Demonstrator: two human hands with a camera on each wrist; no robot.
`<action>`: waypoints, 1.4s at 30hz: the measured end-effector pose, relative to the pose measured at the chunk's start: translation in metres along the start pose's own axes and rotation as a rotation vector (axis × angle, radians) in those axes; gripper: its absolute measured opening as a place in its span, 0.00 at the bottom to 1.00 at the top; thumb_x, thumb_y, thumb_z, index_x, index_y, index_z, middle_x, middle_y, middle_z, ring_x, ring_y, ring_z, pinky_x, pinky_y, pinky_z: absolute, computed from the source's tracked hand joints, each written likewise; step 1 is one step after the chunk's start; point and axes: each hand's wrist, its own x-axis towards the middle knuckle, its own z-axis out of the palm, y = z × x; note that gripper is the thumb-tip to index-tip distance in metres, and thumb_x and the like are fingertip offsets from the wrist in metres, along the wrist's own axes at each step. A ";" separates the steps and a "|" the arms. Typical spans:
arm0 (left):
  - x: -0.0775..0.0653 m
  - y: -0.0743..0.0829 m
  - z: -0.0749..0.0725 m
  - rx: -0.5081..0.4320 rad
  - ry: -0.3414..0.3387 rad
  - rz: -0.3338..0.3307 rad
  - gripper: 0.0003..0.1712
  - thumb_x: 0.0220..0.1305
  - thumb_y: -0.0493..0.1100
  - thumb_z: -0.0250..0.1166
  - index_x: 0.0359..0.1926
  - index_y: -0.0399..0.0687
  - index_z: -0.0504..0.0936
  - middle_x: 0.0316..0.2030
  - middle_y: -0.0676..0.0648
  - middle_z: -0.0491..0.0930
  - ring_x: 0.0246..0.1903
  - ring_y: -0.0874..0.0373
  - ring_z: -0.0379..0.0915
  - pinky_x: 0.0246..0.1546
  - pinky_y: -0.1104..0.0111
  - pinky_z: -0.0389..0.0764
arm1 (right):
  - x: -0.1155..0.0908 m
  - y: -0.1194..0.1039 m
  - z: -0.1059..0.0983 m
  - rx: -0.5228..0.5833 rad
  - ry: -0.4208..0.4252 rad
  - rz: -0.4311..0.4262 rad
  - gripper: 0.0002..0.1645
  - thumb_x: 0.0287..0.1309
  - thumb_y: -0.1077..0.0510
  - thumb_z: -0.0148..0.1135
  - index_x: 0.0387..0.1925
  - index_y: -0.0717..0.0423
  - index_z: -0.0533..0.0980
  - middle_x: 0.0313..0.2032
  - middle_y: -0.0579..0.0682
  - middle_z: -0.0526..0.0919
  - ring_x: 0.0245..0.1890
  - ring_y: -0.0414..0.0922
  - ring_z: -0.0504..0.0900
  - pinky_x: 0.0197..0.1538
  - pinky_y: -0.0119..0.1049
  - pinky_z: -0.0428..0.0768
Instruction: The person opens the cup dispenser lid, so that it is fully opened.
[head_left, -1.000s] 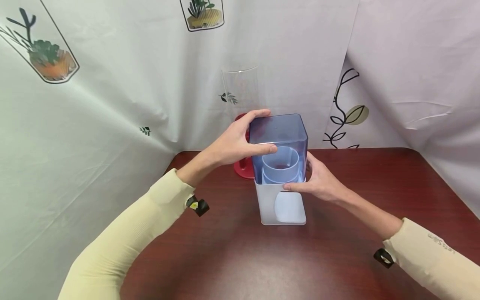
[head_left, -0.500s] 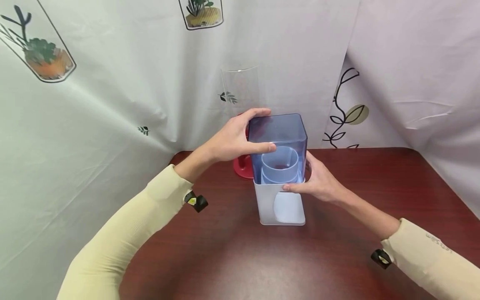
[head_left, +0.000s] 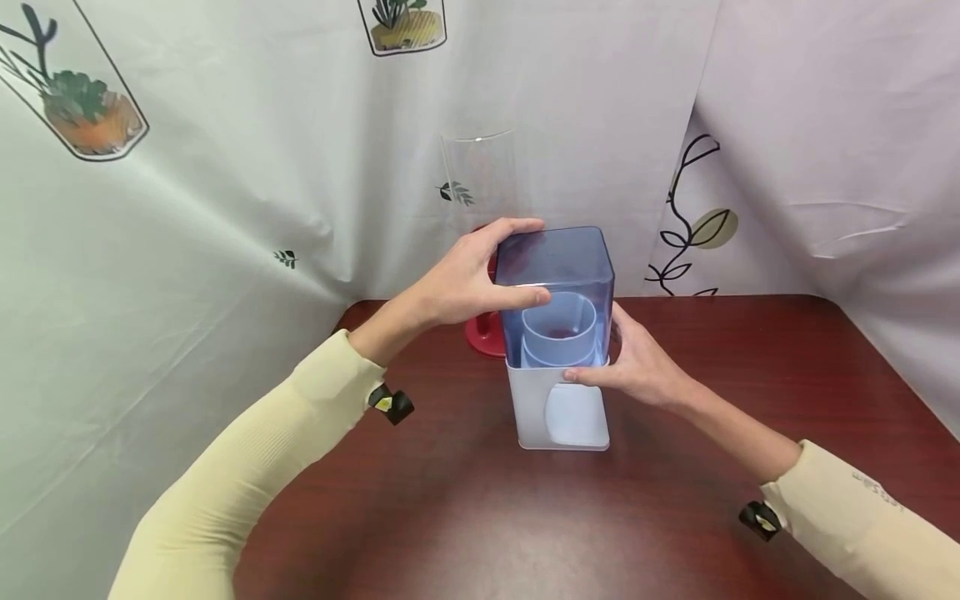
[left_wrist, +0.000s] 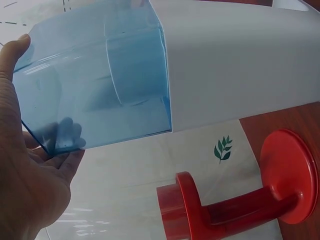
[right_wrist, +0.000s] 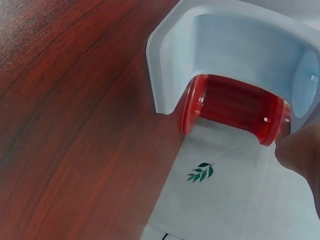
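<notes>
A square container stands upright on the dark red-brown table. Its upper part is a see-through blue box (head_left: 557, 257), set on a white base (head_left: 529, 408) with an opening in its front. A pale blue round collar (head_left: 561, 337) shows inside the box. My left hand (head_left: 474, 279) grips the top end of the blue box, thumb on the near side and fingers on the far side, as the left wrist view confirms. My right hand (head_left: 647, 360) holds the right side of the base near its top edge, thumb across the front; its other fingers are mostly hidden.
Close behind the container, to the left, stands a red stand (left_wrist: 240, 210) with a clear cylinder (head_left: 480, 171) on top. Its red foot (head_left: 487, 337) is partly covered by the container. A white printed cloth (head_left: 300, 167) hangs around the back and sides of the table (head_left: 720, 367).
</notes>
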 end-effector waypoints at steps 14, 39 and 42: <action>0.000 -0.003 0.000 0.019 0.020 0.019 0.47 0.58 0.61 0.76 0.75 0.52 0.73 0.65 0.55 0.77 0.60 0.63 0.73 0.65 0.62 0.75 | 0.002 0.000 0.001 -0.005 -0.015 0.016 0.54 0.53 0.58 0.83 0.75 0.50 0.61 0.59 0.54 0.81 0.54 0.54 0.83 0.51 0.44 0.88; 0.008 0.000 -0.009 0.075 -0.045 0.033 0.46 0.59 0.61 0.76 0.74 0.47 0.74 0.66 0.53 0.79 0.62 0.64 0.73 0.65 0.65 0.73 | 0.002 0.003 0.003 0.058 -0.013 -0.014 0.56 0.51 0.63 0.83 0.76 0.45 0.61 0.60 0.54 0.80 0.54 0.55 0.83 0.47 0.49 0.89; 0.006 -0.001 -0.008 0.060 -0.036 0.058 0.46 0.60 0.59 0.76 0.74 0.46 0.73 0.66 0.53 0.78 0.62 0.65 0.73 0.66 0.66 0.73 | 0.002 0.003 0.003 0.066 -0.006 -0.018 0.55 0.51 0.63 0.83 0.75 0.49 0.61 0.60 0.56 0.80 0.53 0.55 0.84 0.48 0.47 0.89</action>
